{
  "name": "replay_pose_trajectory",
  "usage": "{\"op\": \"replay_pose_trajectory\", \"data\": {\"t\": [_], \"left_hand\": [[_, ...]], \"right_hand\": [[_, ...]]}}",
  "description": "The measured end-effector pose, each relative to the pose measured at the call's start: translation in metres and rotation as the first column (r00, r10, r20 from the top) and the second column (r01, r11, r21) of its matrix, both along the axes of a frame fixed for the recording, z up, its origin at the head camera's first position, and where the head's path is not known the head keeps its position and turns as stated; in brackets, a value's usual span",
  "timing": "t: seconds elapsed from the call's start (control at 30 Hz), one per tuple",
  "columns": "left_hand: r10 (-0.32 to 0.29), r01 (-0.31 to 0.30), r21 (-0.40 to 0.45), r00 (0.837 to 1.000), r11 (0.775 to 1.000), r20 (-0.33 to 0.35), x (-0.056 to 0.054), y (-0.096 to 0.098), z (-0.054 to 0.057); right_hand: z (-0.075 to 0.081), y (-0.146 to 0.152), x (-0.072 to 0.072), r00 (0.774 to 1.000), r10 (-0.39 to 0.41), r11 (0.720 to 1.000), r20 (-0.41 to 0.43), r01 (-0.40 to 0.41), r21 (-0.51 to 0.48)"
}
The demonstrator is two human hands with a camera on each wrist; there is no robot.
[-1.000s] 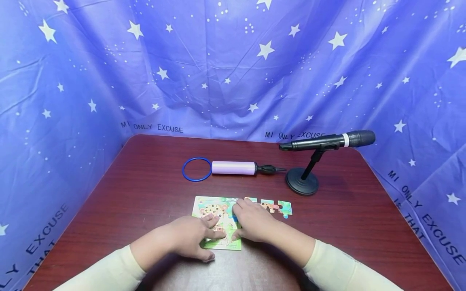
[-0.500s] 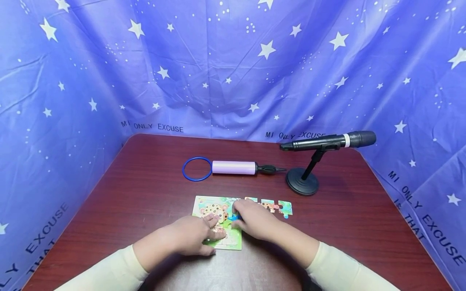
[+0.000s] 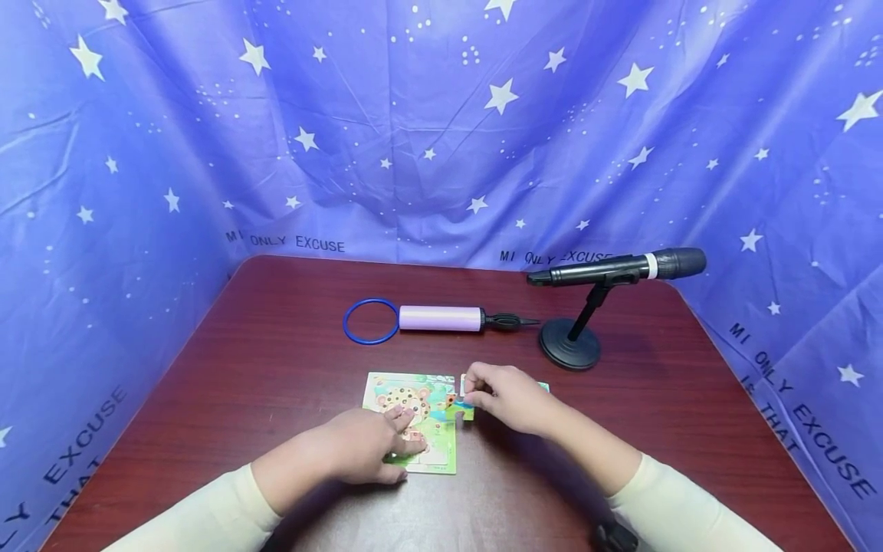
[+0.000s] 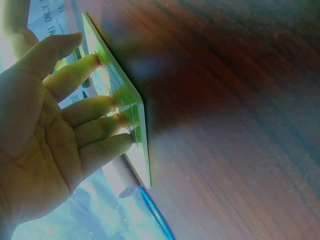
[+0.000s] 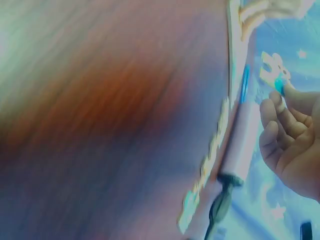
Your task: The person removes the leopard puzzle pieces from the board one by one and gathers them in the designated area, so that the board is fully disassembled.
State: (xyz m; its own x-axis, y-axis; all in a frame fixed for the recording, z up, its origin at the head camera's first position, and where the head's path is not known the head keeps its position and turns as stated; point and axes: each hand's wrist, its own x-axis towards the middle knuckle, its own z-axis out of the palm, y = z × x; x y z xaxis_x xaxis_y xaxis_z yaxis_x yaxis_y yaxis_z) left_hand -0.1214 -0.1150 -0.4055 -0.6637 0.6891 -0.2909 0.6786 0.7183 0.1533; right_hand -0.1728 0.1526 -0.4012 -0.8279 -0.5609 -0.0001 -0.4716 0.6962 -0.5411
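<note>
One piece [image 3: 458, 409] pinched in right hand [image 3: 509, 400] over right edge of board [image 3: 451, 458]; left hand [image 3: 364, 447], fingers extended, should pin board firmly.

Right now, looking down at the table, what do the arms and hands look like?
They're a person's. The left hand and right hand are bare: no gloves or rings visible. The pale cream fabric left sleeve and matching right sleeve end partway along the forearms.
</note>
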Motion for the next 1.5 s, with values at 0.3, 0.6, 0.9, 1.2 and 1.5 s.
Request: {"op": "replay_pose_trajectory", "data": {"t": [0.3, 0.6, 0.9, 1.2, 1.5], "left_hand": [[-0.005, 0.005, -0.001, 1.0, 1.0, -0.017, 0.0, -0.001, -0.001], [-0.012, 0.013, 0.024, 1.0, 1.0, -0.026, 0.0, -0.004, -0.004], [-0.008, 0.009, 0.047, 1.0, 0.999, -0.027, -0.002, -0.006, -0.007], [-0.006, 0.007, 0.054, 1.0, 0.999, -0.021, -0.001, -0.005, -0.006], [-0.011, 0.012, 0.051, 1.0, 0.999, -0.026, -0.001, -0.004, -0.007]], "right_hand": [[0.001, 0.058, 0.002, 0.996, -0.043, 0.999, 0.083, 0.043, 0.008], [-0.013, 0.096, 0.009, 0.968, -0.105, 0.994, 0.227, 0.093, 0.063], [-0.017, 0.108, 0.008, 0.982, -0.152, 0.984, 0.116, 0.139, 0.112], [-0.022, 0.106, 0.012, 0.962, -0.229, 0.958, 0.15, 0.195, 0.21], [-0.023, 0.103, 0.013, 0.965, -0.237, 0.948, 0.116, 0.204, 0.244]]}}
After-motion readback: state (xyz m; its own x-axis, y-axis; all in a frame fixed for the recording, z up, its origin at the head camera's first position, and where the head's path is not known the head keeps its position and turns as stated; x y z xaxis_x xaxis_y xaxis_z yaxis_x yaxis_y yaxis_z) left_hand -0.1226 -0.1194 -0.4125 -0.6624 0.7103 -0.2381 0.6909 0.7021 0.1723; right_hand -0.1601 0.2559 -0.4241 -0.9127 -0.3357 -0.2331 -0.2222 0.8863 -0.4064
